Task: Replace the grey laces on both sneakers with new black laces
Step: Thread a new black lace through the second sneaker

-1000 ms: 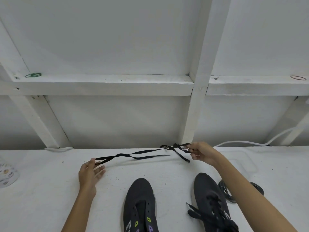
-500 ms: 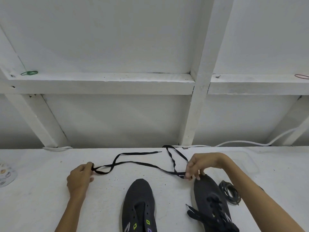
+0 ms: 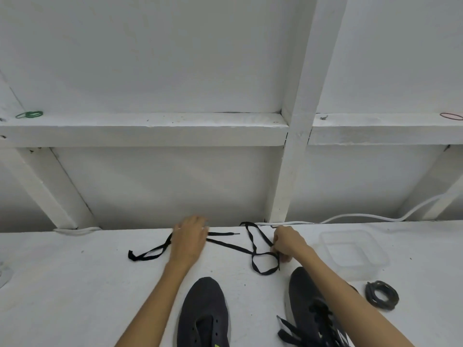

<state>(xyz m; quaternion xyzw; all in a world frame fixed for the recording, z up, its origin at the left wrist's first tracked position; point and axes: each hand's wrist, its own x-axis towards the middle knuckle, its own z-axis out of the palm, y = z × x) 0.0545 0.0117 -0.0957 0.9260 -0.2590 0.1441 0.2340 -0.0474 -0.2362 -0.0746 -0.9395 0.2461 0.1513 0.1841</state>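
White table (image 3: 75,284), white beamed wall (image 3: 150,58) behind, clear tub (image 3: 383,259) at right. We see the black lace (image 3: 230,246) sprawled on the table beyond the left sneaker (image 3: 203,314) and right sneaker (image 3: 305,291). Left hand (image 3: 190,242) lies palm-down over it, fingers bent; we cannot tell whether it grips. Right hand (image 3: 288,244) pinches a lace loop between curled fingertips.

black lace (image 3: 226,245): flat woven cloth, matt. left sneaker (image 3: 203,304), right sneaker (image 3: 302,291): dark knit fabric, matt. table (image 3: 75,284): white paint, rough, speckled. container (image 3: 375,249): clear plastic, slight gloss. cable (image 3: 363,216): smooth white plastic. beam (image 3: 150,128): white-painted wood, chipped.
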